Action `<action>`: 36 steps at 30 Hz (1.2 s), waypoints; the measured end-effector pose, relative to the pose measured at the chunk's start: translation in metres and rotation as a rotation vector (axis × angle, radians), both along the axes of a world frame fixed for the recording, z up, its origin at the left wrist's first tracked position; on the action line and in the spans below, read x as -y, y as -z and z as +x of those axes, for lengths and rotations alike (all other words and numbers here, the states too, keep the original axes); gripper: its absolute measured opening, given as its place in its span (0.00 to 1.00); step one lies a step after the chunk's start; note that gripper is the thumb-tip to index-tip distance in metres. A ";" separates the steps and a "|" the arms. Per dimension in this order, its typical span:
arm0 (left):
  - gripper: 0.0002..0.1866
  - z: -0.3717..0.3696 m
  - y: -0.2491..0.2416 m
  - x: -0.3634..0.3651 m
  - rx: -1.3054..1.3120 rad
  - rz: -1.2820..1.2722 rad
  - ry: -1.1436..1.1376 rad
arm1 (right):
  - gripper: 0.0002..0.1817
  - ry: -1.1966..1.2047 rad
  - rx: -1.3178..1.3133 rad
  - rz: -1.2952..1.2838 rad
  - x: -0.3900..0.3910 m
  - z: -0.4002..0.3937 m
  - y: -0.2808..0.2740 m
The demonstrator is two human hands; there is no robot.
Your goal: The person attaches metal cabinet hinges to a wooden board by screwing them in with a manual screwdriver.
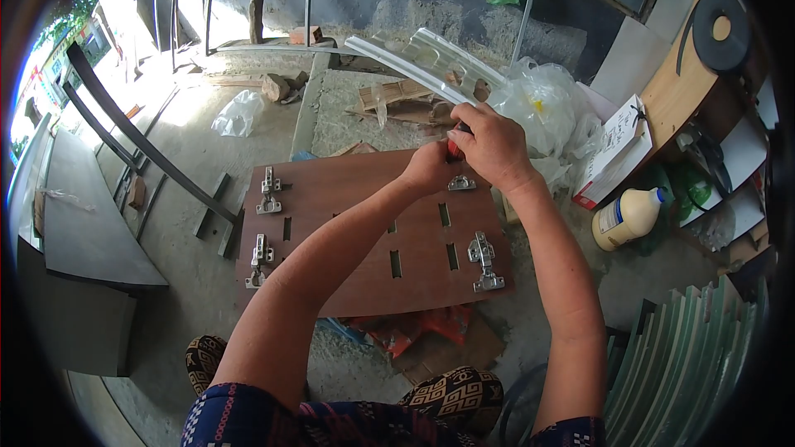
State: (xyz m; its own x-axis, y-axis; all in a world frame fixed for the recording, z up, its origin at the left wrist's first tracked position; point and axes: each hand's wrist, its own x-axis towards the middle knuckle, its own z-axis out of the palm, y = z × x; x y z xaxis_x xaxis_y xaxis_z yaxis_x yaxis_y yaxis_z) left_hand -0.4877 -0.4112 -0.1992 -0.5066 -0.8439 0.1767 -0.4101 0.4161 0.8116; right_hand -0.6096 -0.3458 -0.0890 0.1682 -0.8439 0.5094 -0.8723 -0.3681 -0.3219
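Note:
A brown wooden panel (356,232) with several cut slots lies in front of me. Metal hinges sit on it: two at the left, one at the lower right (485,263), and one at the upper right (462,183), partly below my hands. My right hand (494,145) is closed round a red and black tool (455,146), held over the panel's far right corner. My left hand (429,167) is closed against the tool's lower part, beside the upper right hinge. The tool's tip is hidden by my hands.
White metal profiles (414,69) and plastic bags (542,99) lie beyond the panel. At the right are a jug (629,217), a white box (614,153), a black tape roll (721,29) and stacked green-edged sheets (683,364). Curved dark strips (149,141) stand at the left.

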 end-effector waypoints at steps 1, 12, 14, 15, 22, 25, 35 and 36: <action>0.15 0.001 0.000 0.001 0.017 -0.003 -0.004 | 0.10 -0.009 -0.027 0.029 -0.001 -0.001 -0.002; 0.18 0.000 -0.001 -0.005 -0.027 0.039 0.002 | 0.13 0.018 -0.038 0.096 0.009 -0.008 -0.008; 0.18 0.001 -0.005 -0.008 -0.050 0.059 0.000 | 0.15 0.033 -0.058 0.101 0.008 -0.006 -0.012; 0.18 0.002 -0.008 -0.010 -0.039 0.067 -0.011 | 0.16 0.040 -0.067 0.094 0.008 -0.005 -0.011; 0.17 0.000 -0.011 -0.017 -0.026 0.079 -0.079 | 0.20 0.096 -0.125 0.090 0.006 0.002 -0.017; 0.16 -0.002 -0.006 -0.013 0.005 0.063 -0.067 | 0.20 0.122 -0.166 0.161 0.004 0.001 -0.024; 0.17 -0.006 0.004 -0.006 0.035 0.023 -0.026 | 0.10 -0.131 0.089 0.101 -0.006 -0.012 -0.009; 0.18 -0.006 0.003 -0.006 0.056 0.016 -0.035 | 0.10 -0.117 0.082 0.088 -0.005 -0.012 -0.009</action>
